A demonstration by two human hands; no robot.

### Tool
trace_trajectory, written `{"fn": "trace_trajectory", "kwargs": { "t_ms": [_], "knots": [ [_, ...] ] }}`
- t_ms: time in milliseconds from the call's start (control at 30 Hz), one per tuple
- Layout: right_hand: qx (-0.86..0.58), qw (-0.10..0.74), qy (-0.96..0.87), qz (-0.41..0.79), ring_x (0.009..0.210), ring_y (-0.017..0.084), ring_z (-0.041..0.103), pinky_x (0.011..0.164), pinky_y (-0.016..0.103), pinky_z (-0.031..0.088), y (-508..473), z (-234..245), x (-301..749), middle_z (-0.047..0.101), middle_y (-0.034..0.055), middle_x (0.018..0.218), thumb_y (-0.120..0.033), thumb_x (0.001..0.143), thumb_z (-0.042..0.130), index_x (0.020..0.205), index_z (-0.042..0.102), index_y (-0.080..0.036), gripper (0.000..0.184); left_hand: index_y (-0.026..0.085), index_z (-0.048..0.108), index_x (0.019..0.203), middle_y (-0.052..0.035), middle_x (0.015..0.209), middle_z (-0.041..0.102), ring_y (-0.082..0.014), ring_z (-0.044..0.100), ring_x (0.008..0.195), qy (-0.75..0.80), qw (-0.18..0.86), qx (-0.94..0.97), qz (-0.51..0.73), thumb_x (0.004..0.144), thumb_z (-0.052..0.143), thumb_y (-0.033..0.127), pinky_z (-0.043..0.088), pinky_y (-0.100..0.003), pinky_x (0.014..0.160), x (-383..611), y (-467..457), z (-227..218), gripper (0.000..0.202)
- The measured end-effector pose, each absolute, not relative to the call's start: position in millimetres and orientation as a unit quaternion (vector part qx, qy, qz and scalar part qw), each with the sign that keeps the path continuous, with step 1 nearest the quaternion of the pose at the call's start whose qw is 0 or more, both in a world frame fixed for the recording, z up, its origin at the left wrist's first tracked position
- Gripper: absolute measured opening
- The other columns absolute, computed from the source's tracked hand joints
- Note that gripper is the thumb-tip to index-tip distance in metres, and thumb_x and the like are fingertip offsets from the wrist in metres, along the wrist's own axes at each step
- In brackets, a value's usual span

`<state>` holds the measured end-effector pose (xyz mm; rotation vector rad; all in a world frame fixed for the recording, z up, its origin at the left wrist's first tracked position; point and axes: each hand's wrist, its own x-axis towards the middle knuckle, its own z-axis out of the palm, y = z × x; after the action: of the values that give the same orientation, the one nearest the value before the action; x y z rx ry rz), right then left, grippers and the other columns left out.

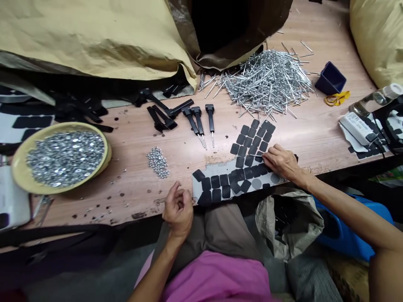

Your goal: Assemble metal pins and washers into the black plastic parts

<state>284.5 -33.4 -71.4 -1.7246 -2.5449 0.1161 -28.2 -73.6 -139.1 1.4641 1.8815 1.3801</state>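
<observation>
While the right hand pinches a slim, silver metal rod in closed fingers, the left hand is loosely curled, and whether it holds anything cannot be told. The right forearm slants in from the lower right, and the left forearm rises to the table's edge. The rod points leftward from the right fingertips, over flat, black, rounded-square patches.

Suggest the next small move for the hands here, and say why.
Probably the right hand should bring the thin metal rod across toward the left hand. The rod appears pinched at one end, over the black pads, while the left hand sits well apart, fingers curled, near the small heap of metal pieces.
</observation>
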Motion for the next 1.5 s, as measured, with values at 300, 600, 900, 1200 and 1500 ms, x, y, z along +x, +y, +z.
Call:
{"fn": "trace_trajectory", "kwargs": {
  "t_ms": [300,600,900,1200,1500],
  "knots": [
    [-0.625,0.048,-0.779,-0.018,0.070,0.017,0.047,0.051,0.027,0.030,-20.9,-72.7,333.1,0.058,0.0061,0.071,-0.026,0.090,0.044,0.073,0.066,-0.018,0.028,0.013,0.060,0.103,0.0001,0.064,0.063,-0.0079,0.058,0.049,0.658,0.175,0.532,0.503,0.076,0.058,0.030,0.045,-0.018,0.046,-30.1,-72.5,-140.3,0.032],
    [-0.575,0.081,-0.814,0.010,0.068,0.014,0.049,0.054,0.024,0.035,-35.7,-69.7,325.7,0.059,0.0035,0.069,-0.029,0.089,0.046,0.072,0.065,-0.020,0.028,0.014,0.062,0.098,0.0002,0.064,0.064,-0.0089,0.057,0.048,0.679,0.174,0.516,0.493,0.072,0.062,0.035,0.045,-0.019,0.044,-31.4,-74.4,-143.3,0.034],
    [-0.670,0.339,-0.659,0.047,0.070,0.017,0.056,0.065,0.030,0.045,-84.7,-32.4,240.2,0.061,0.0033,0.072,-0.028,0.087,0.050,0.079,0.065,-0.023,0.018,0.019,0.067,0.096,-0.0051,0.090,0.070,-0.0164,0.064,0.078,0.590,0.489,0.403,0.500,0.073,0.063,0.045,0.052,-0.028,0.067,9.8,-67.1,-79.1,0.035],
    [-0.663,0.499,-0.510,0.225,0.071,0.019,0.054,0.065,0.035,0.045,-110.1,-40.4,132.0,0.060,0.0030,0.076,-0.033,0.085,0.055,0.078,0.063,-0.025,0.014,0.016,0.071,0.077,-0.0065,0.084,0.072,-0.0198,0.065,0.089,0.408,0.680,0.352,0.496,0.074,0.064,0.044,0.050,-0.030,0.084,49.0,-70.4,-33.8,0.028],
    [-0.571,0.505,-0.558,0.328,0.079,0.016,0.063,0.077,0.031,0.050,-112.7,9.8,156.9,0.067,0.0012,0.081,-0.039,0.082,0.060,0.083,0.073,-0.024,0.020,0.020,0.071,0.086,-0.0014,0.079,0.071,-0.0206,0.065,0.076,0.515,0.539,0.526,0.410,0.066,0.060,0.062,0.051,-0.026,0.065,16.3,-99.4,-28.7,0.048]
  ]
}}
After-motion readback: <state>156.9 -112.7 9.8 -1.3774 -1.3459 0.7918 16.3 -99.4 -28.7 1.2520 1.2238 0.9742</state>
